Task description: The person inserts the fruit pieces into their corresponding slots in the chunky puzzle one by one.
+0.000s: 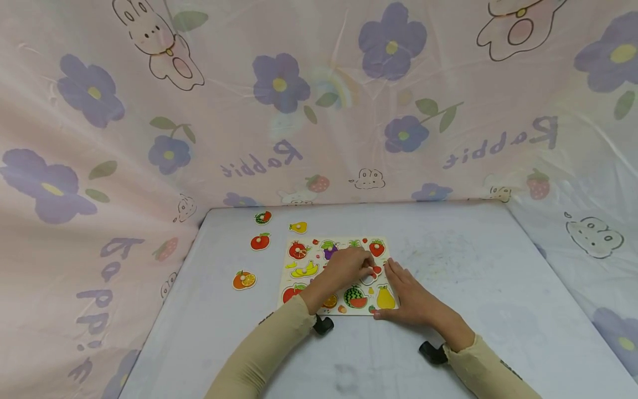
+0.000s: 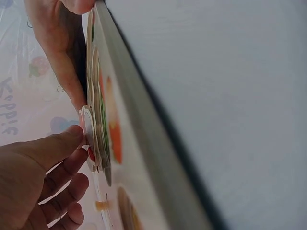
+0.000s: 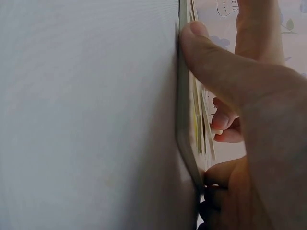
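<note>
The fruit puzzle board lies on the white table, with banana, grape, strawberry, watermelon and pear pictures on it. Over its right part, my left hand pinches a fruit puzzle piece with red on it, between thumb and forefinger. In the left wrist view the puzzle piece stands slightly tilted at the board's face, the other fingers loosely bent below. My right hand rests against the board's right side, fingers extended along that edge and thumb on the front edge near the corner.
Loose knobbed pieces lie left of and behind the board: an orange, a red apple, a watermelon and a pear. A printed curtain hangs around the table's back and sides.
</note>
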Tool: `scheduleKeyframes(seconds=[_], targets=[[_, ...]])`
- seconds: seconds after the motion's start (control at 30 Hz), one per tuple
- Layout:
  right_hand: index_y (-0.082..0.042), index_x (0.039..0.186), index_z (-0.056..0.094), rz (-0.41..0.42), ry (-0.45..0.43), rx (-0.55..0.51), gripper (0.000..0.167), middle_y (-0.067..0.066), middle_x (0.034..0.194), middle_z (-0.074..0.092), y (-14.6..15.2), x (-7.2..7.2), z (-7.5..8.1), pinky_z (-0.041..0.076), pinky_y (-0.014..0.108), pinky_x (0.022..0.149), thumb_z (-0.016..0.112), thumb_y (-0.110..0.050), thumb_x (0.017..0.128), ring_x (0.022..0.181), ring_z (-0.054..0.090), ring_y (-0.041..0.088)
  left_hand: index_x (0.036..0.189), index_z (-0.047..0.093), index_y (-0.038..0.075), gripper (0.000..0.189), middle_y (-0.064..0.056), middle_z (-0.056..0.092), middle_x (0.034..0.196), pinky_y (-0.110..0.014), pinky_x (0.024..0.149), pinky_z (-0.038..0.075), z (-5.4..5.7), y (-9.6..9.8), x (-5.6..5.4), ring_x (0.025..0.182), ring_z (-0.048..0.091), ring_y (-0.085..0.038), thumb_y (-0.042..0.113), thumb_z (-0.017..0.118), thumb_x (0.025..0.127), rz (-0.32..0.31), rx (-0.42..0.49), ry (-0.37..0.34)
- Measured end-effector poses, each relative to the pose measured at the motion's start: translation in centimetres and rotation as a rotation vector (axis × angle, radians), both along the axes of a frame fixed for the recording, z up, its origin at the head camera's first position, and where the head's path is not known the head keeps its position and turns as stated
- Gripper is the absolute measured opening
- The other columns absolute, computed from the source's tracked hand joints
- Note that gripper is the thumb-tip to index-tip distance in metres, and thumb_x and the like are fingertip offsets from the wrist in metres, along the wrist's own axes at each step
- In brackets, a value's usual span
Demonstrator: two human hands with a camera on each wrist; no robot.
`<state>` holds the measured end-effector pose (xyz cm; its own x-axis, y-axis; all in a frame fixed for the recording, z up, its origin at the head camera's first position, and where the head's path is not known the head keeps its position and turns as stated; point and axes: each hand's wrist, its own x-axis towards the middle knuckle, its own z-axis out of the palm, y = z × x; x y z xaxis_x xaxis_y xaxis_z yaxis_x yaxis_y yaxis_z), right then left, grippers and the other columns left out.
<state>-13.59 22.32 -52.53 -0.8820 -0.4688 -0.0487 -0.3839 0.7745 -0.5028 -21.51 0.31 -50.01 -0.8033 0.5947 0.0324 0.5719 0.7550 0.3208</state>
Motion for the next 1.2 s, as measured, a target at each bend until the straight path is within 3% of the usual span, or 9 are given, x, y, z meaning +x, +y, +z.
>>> scheduleKeyframes(seconds=[0.93, 1.2], targets=[[0.006, 0.167, 0.019, -0.001, -0.005, 0.002, 0.132, 0.024, 0.177, 0.014, -0.08, 0.10, 0.22, 0.020, 0.062, 0.127, 0.083, -0.071, 0.081, 0.162, 0.017, 0.044, 0.114, 0.077, 0.022, 0.015, 0.011, 0.066, 0.096, -0.021, 0.079, 0.048, -0.21, 0.05, 0.30, 0.084, 0.056, -0.005, 0.033, 0.074, 0.104, 0.021, -0.038, -0.029], [0.009, 0.166, 0.020, 0.018, 0.032, 0.002, 0.133, 0.027, 0.175, 0.016, -0.09, -0.07, 0.00, 0.022, 0.063, 0.126, 0.083, -0.071, 0.081, 0.161, 0.021, 0.047, 0.118, 0.078, 0.022, 0.018, 0.009, 0.071, 0.102, -0.023, 0.080, 0.051, 0.15, -0.01, 0.58, 0.089, 0.061, -0.005, 0.032, 0.075, 0.104, 0.031, -0.057, -0.010]])
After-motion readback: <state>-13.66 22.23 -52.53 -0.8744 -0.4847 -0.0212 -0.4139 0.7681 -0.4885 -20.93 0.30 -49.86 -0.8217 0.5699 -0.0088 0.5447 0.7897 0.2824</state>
